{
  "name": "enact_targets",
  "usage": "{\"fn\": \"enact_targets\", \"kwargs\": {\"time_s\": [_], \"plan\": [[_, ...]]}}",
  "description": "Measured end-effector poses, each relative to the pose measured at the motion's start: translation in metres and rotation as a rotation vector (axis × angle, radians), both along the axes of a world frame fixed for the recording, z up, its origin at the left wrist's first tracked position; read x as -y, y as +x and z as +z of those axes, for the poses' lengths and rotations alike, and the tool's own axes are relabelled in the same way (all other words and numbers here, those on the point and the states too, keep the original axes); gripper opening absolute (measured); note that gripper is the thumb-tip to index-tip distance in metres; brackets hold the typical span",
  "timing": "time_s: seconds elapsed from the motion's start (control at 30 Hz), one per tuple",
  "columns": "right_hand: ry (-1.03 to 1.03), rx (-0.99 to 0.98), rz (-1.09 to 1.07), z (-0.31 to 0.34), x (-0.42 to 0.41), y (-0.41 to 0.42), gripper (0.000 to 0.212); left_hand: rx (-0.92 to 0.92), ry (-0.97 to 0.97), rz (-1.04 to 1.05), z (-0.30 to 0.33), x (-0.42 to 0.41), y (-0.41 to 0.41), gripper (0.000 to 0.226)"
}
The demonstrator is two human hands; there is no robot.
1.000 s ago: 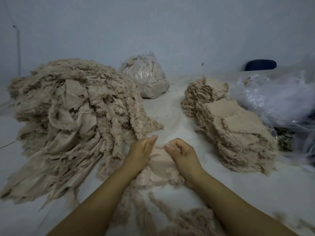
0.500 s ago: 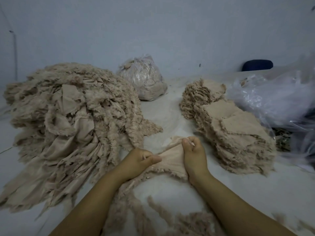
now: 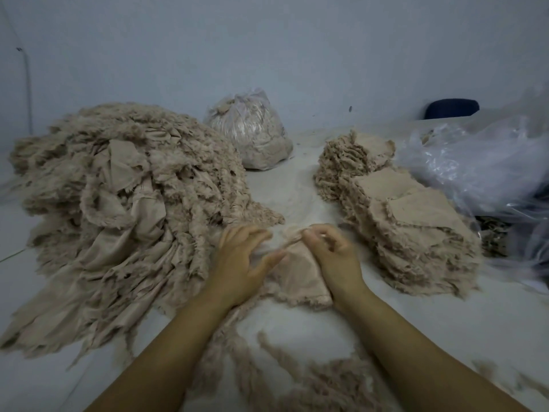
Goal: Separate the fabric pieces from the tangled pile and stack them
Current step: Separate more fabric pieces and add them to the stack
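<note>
A big tangled pile (image 3: 118,209) of beige frayed fabric fills the left of the table. On the right lies a long stack (image 3: 398,215) of flat separated pieces. Between them, one small beige fabric piece (image 3: 297,272) lies on the white table. My right hand (image 3: 332,257) pinches its top edge between thumb and curled fingers. My left hand (image 3: 240,260) is spread over the piece's left side, thumb out toward the right hand, fingers relaxed on the cloth.
A clear bag stuffed with beige scraps (image 3: 249,135) stands at the back. Crumpled clear plastic (image 3: 487,168) lies at the right, with a dark blue object (image 3: 451,108) behind it. Loose frayed threads (image 3: 297,382) litter the white table (image 3: 291,185) near me.
My left hand has let go of the piece's left edge and spread open over it. My right hand has shifted its pinch along the top edge; the piece has settled flatter on the table.
</note>
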State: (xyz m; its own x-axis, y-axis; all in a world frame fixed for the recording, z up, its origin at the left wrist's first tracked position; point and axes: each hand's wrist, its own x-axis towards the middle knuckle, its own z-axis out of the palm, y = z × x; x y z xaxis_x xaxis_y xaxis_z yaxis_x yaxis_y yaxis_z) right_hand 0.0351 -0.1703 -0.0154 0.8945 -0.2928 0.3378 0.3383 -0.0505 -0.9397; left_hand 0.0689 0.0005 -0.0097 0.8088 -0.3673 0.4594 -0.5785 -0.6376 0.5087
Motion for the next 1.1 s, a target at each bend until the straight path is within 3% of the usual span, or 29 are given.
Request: {"fn": "enact_targets", "kwargs": {"time_s": [0.1, 0.17, 0.23, 0.33, 0.4, 0.5, 0.57, 0.7, 0.87, 0.97, 1.1], "plan": [[-0.08, -0.005, 0.173, 0.0, -0.007, -0.007, 0.012, -0.432, -0.392, -0.169, 0.005, 0.017, -0.009, 0.062], [0.005, -0.076, 0.215, -0.002, -0.011, -0.01, 0.029, -0.573, -0.494, -0.231, -0.003, 0.025, -0.009, 0.031], [0.047, -0.228, 0.238, -0.002, -0.012, -0.011, 0.052, -0.566, -0.56, -0.176, -0.005, 0.027, -0.011, 0.033], [0.044, -0.37, 0.319, -0.003, -0.015, -0.013, 0.055, -0.5, -0.555, -0.11, -0.011, 0.027, -0.01, 0.021], [0.057, -0.391, 0.331, -0.002, -0.017, -0.013, 0.062, -0.44, -0.526, -0.09, -0.014, 0.028, -0.011, 0.035], [0.084, -0.443, 0.341, -0.002, -0.022, -0.017, 0.069, -0.367, -0.56, -0.019, -0.016, 0.032, -0.009, 0.032], [0.167, -0.455, 0.384, -0.003, -0.024, -0.02, 0.061, -0.373, -0.598, -0.005, -0.015, 0.031, -0.004, 0.029], [0.128, -0.483, 0.391, 0.001, -0.017, -0.018, 0.044, -0.373, -0.547, 0.042, -0.017, 0.023, 0.006, 0.019], [0.038, -0.527, 0.507, 0.005, -0.007, -0.019, 0.019, -0.414, -0.507, 0.04, -0.021, 0.021, 0.008, 0.044], [0.008, -0.576, 0.562, 0.007, 0.001, -0.019, 0.017, -0.436, -0.506, 0.046, -0.023, 0.021, 0.01, 0.054], [-0.022, -0.612, 0.567, 0.009, 0.008, -0.019, 0.022, -0.425, -0.509, 0.073, -0.023, 0.022, 0.01, 0.041]]}}
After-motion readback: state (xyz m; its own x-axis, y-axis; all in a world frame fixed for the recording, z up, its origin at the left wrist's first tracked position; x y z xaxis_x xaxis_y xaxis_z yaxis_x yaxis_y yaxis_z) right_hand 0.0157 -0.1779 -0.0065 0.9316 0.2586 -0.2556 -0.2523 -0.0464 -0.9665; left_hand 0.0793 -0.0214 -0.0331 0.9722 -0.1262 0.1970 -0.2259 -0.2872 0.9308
